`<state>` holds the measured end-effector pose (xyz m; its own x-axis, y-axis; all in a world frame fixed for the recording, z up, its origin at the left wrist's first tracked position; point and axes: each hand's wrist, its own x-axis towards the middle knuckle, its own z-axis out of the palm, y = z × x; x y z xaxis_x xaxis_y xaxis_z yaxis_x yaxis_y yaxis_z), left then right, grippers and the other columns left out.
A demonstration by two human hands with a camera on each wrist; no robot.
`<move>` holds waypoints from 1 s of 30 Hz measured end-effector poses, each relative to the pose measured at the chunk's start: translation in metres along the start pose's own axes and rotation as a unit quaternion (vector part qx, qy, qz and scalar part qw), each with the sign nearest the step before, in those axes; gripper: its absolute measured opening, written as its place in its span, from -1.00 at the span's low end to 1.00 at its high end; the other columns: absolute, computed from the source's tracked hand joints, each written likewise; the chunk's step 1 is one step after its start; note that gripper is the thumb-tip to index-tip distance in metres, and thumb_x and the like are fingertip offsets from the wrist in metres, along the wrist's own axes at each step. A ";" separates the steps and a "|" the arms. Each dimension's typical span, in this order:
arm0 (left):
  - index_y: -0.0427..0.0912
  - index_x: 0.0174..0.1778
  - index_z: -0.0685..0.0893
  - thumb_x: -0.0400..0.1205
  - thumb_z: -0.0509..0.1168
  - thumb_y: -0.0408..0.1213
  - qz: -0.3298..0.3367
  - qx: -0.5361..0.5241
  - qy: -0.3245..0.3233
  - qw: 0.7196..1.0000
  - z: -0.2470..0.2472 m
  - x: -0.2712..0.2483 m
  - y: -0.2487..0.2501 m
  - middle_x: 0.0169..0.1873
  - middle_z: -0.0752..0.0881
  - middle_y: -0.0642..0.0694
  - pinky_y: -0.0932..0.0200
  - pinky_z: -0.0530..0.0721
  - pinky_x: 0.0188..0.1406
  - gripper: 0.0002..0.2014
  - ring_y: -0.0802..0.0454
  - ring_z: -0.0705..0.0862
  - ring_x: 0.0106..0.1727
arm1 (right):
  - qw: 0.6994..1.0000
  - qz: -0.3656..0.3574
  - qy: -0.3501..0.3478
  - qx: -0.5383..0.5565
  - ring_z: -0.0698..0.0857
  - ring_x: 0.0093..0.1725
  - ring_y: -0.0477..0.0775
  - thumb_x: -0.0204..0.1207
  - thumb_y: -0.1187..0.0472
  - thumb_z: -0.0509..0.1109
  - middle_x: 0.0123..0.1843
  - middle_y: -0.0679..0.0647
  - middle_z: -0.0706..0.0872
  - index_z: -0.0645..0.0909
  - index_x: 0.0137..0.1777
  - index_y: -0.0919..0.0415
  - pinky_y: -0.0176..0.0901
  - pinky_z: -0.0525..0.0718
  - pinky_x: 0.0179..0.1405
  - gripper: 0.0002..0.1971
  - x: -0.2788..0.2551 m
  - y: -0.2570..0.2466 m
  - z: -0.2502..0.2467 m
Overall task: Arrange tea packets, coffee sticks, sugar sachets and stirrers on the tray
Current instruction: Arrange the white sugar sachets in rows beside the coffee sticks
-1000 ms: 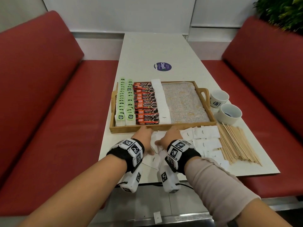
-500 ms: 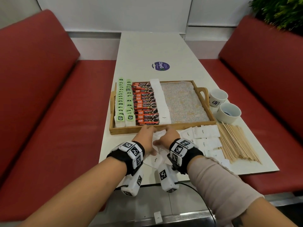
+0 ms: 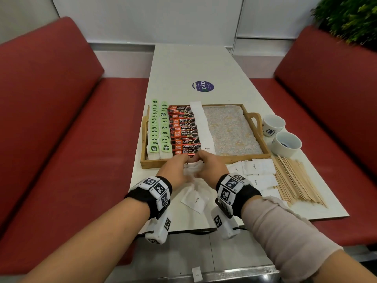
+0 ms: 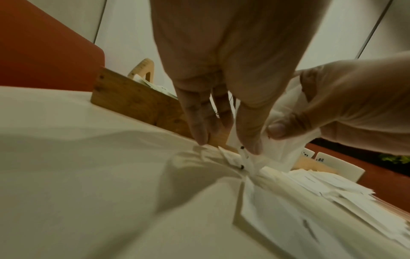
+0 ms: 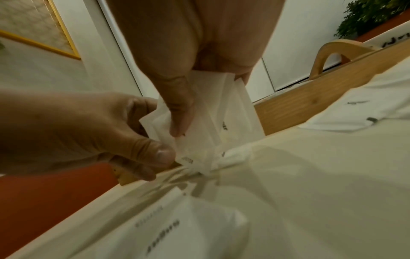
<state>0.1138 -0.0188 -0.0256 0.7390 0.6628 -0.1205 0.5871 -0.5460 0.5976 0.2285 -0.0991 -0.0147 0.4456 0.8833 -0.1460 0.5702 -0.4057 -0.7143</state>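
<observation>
A wooden tray (image 3: 204, 160) holds rows of green tea packets (image 3: 159, 129), red coffee sticks (image 3: 183, 131) and white sugar sachets (image 3: 202, 123); its right half is bare. Just in front of its front rim, my left hand (image 3: 183, 162) and right hand (image 3: 202, 160) meet and pinch a small stack of sugar sachets (image 5: 221, 119) standing on edge on the table. The right thumb (image 5: 179, 108) presses the stack's face; the left thumb (image 5: 159, 154) nips its lower corner. Loose sachets (image 3: 258, 166) and wooden stirrers (image 3: 295, 180) lie to the right.
Two white cups (image 3: 273, 124) (image 3: 286, 144) stand right of the tray handle. One sachet (image 3: 194, 199) lies near the table's front edge, another on the floor (image 3: 196, 273). Red benches (image 3: 61, 139) flank the table. A round sticker (image 3: 203, 86) lies beyond the tray.
Both hands have drawn closer together and edged toward the tray's front rim, gathering the sachets upright between them.
</observation>
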 end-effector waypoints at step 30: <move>-0.05 0.03 0.65 0.38 0.57 -0.26 -0.028 -0.096 -0.010 0.995 -0.005 0.006 0.002 -0.07 0.70 -0.01 0.21 0.51 -0.10 -0.66 0.04 0.62 -0.07 | 0.999 0.040 -0.005 0.008 0.67 -0.08 0.11 0.41 0.40 0.46 -0.01 0.15 0.71 0.51 0.19 0.08 -0.15 0.60 -0.10 -0.60 -0.003 0.012 -0.011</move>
<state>0.1174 -0.0135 -0.0209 0.7148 0.6780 -0.1717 0.5547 -0.4001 0.7295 0.2415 -0.1093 -0.0148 0.4817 0.8510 -0.2093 0.5227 -0.4707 -0.7108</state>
